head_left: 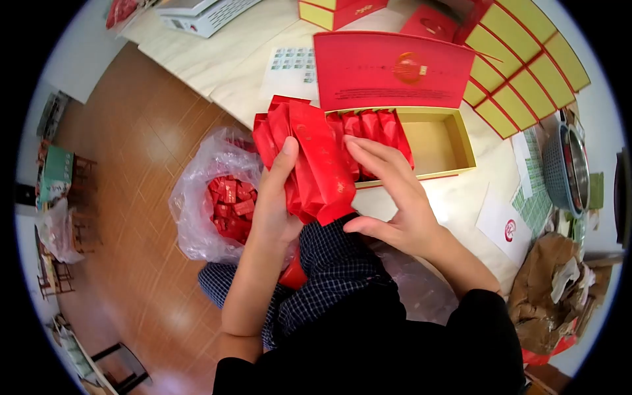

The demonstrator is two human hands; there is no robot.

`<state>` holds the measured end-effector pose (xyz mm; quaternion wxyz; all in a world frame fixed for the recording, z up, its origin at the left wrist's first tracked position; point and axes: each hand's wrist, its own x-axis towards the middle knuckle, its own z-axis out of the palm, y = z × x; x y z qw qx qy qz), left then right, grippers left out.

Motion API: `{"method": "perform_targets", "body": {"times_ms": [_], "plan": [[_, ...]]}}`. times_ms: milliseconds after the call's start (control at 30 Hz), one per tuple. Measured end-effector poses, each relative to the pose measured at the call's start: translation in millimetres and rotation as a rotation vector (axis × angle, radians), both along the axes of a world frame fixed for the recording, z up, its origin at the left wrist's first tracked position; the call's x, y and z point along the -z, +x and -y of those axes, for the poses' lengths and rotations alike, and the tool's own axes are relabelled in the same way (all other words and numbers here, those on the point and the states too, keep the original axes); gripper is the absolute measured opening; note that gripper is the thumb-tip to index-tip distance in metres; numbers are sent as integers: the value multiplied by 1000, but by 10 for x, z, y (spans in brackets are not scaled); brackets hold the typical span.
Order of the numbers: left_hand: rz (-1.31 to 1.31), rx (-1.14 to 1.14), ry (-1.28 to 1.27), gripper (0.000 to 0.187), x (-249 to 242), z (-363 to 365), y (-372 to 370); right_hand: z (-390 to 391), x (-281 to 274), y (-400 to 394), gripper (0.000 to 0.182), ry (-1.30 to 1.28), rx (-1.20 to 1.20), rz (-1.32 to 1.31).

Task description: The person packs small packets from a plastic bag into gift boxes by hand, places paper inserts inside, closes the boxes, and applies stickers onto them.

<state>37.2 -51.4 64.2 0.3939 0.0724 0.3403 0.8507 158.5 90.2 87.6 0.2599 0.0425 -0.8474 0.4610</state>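
My left hand (278, 191) is closed around several red foil packets (316, 155), held side by side above my lap, with the thumb across their near face. To the right of them, my right hand (398, 197) has its thumb and fingers spread apart, fingertips close to the packets' right side. Behind the hands, a gift box (442, 172) lies on the table with its red lid (395, 76) raised. Upright red packets (387, 131) fill the left part of the box; its gold-lined right part shows bare. My hands and the held packets hide some of the box front.
A clear plastic bag (191, 217) full of small red packets (232, 205) stands left of my knees. Yellow-and-red boxes (526, 72) are stacked at the back right. A sticker sheet (289, 69), a white device (207, 16) and a blue basket (559, 168) are on the table (224, 59).
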Motion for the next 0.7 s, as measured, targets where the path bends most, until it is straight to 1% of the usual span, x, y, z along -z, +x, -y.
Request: {"method": "perform_targets", "body": {"times_ms": [67, 100, 133, 200, 233, 267, 333, 367, 400, 433, 467, 533, 567, 633, 700], "plan": [[17, 33, 72, 45, -77, -175, 103, -76, -20, -3, 70, 202, 3, -51], [48, 50, 105, 45, -91, -254, 135, -121, -16, 6, 59, 236, 59, -134], [36, 58, 104, 45, -85, -309, 131, -166, 23, 26, 59, 236, 68, -145], [71, 118, 138, 46, -51, -378, 123, -208, 130, 90, 38, 152, 121, -369], [104, 77, 108, 46, -104, -437, 147, -199, 102, 122, 25, 82, 138, -390], [103, 83, 101, 46, -103, -484, 145, -242, 88, 135, 25, 77, 145, -391], [-56, 21, -30, 45, -75, -588, 134, -398, 101, 151, 19, -34, 149, -283], [-200, 11, -104, 49, -62, -667, 128, -501, 133, 153, 12, -216, 210, -151], [-196, 14, -110, 49, -50, -751, 131, -585, 58, 104, 19, -345, 231, -115], [-421, 10, -162, 63, -27, -864, 161, -671, -27, 74, 27, -473, 251, -79], [-648, 4, -210, 79, -15, -977, 189, -746, -49, 79, 27, -474, 251, -78], [-765, 70, -139, 86, -31, -1200, 270, -906, -59, 127, 41, -491, 240, 100], [-841, 72, -157, 87, -6, -1309, 289, -957, -46, 137, 46, -431, 264, 139], [-837, 118, -167, 86, 19, -1470, 311, -1122, -17, 141, 45, -448, 276, 168], [-820, 141, -167, 85, 63, -1631, 315, -1291, 57, 126, 45, -544, 278, 191]]}}
